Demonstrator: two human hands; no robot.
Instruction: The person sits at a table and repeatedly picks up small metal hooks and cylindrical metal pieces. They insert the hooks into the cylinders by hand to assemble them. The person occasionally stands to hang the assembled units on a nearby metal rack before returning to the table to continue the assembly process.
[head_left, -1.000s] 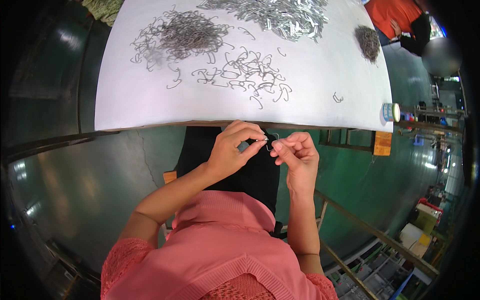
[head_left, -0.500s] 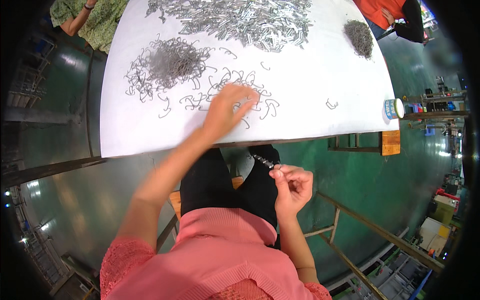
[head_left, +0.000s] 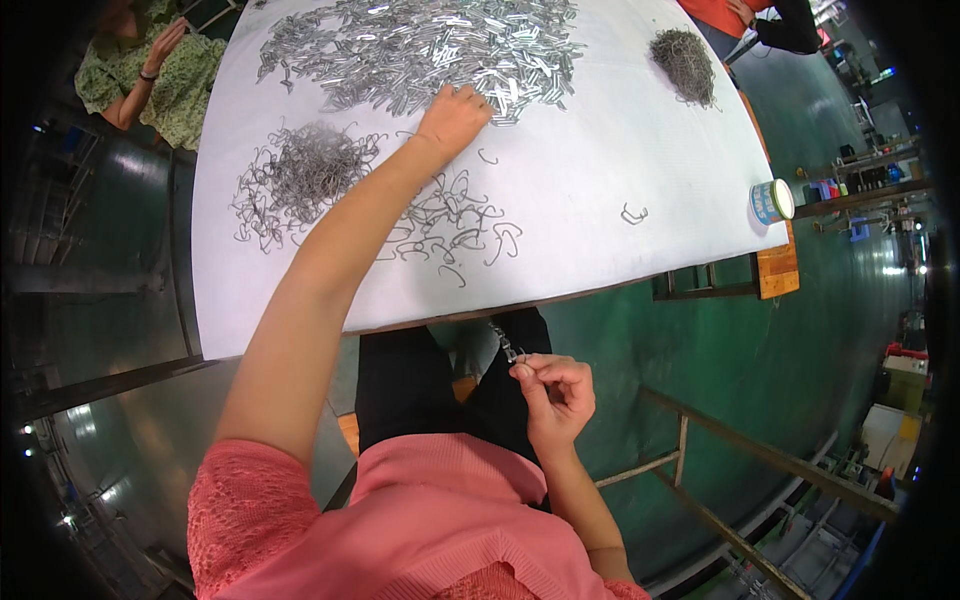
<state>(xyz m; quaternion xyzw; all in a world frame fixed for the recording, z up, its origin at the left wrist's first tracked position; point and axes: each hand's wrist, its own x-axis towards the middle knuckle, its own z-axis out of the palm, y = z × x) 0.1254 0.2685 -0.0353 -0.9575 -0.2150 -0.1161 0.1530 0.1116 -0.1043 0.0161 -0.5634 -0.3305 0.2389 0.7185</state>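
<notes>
My left hand reaches across the white-covered table to the near edge of a broad heap of small shiny metal strips. Its fingers are curled downward among the strips, and whatever is under the fingertips is hidden. Below the table edge, in front of my lap, my right hand pinches the end of a short chain of metal links, which dangles away to the upper left. Bent wire hooks lie scattered under my left forearm. A denser pile of the same hooks sits to its left.
Another hook pile lies at the far right, and a few loose hooks are nearer. A round tin stands at the right corner. Two people are at the far side: a green patterned sleeve left, an orange garment right.
My left hand has moved away from the scattered hooks, forward to the heap of metal strips. My right hand keeps its pinch on the chain. The whole view has shifted slightly.
</notes>
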